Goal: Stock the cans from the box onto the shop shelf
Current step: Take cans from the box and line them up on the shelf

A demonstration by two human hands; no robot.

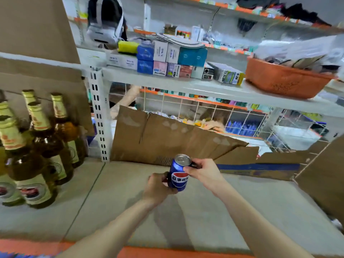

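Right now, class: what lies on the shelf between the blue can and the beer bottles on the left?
In the head view, only bare grey shelf lies between the blue can, gripped by both hands, and the beer bottles.

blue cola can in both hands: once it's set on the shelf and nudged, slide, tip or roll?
The blue metal cola can is tilted between left hand and right hand. Its glossy wall probably slides easily. Tall and narrow, it may tip, then roll.

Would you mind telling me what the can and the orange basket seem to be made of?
Can: probably aluminium, with a glossy blue printed side and a bare silvery top. Orange basket: likely matte plastic, judging by its even colour and moulded pattern.
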